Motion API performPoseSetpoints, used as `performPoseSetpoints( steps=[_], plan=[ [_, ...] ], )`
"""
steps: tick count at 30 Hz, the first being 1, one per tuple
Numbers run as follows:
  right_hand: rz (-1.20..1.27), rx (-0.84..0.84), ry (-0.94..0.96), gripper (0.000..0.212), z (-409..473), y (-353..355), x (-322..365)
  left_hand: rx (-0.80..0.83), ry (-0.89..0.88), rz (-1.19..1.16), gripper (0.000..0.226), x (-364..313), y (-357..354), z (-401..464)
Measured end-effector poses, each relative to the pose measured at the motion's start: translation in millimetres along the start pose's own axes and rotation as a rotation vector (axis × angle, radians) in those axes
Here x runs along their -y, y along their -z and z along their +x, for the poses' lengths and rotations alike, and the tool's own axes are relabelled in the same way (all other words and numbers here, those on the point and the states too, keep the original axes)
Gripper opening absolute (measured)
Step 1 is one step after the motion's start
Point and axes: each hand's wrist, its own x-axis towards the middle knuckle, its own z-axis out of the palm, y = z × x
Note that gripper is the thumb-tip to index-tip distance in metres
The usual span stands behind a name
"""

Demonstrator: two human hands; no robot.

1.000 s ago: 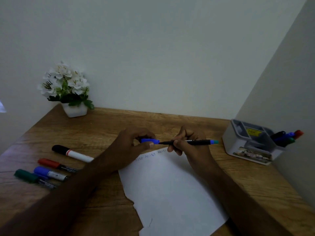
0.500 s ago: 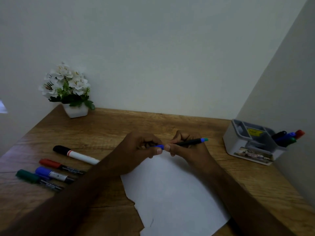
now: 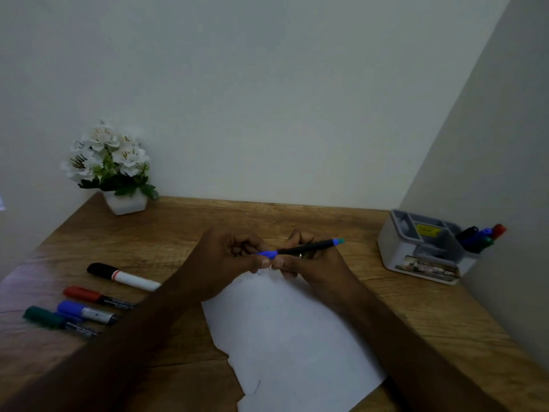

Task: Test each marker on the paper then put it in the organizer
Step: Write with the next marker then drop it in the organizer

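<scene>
From the head view, a wood-grain worktop point(image 3: 416, 316) sits in a corner between a pale back wall and a pale side wall on the right. At the far left of it stands a white pot of white flowers point(image 3: 111, 168). A white paper point(image 3: 291, 337) with a torn lower-left edge lies in the middle, faint writing near its top edge. To the left lie four capped markers: a black-capped marker point(image 3: 121, 275), a red marker point(image 3: 95, 296), a blue marker point(image 3: 84, 311) and a green marker point(image 3: 56, 319). At the right, against the side wall, a grey organizer point(image 3: 416, 251) holds several markers in its right-hand compartment. Above the top of the paper, the left hand point(image 3: 225, 263) pinches the blue cap end of a thin black pen point(image 3: 303, 248), while the right hand point(image 3: 312, 260) grips its barrel, the teal end pointing right toward the organizer. A second ago the blue cap was held apart from the pen at its tip; now cap and barrel are joined, and the pen sits tilted, its teal end raised.
</scene>
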Motion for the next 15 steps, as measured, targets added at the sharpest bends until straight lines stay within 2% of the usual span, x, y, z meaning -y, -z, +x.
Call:
performPoseSetpoints(
  steps=[2,4,9,15],
  plan=[
    [0.048,-0.023,0.018,0.017,2.1,-2.4,-1.5,-0.063,0.040,-0.057,0.018,-1.3,0.0,0.3],
    [0.060,-0.044,0.017,0.016,3.2,-4.6,-2.1,-0.050,0.029,-0.054,0.020,-3.3,-3.9,-0.5],
    [0.062,-0.160,-0.009,0.009,3.2,9.2,1.6,-0.095,0.060,0.117,0.018,1.1,-14.4,6.5],
    [-0.330,-0.362,0.042,0.023,0.8,35.7,-4.0,0.032,0.069,0.307,0.010,-6.5,-26.3,28.1]
  ],
)
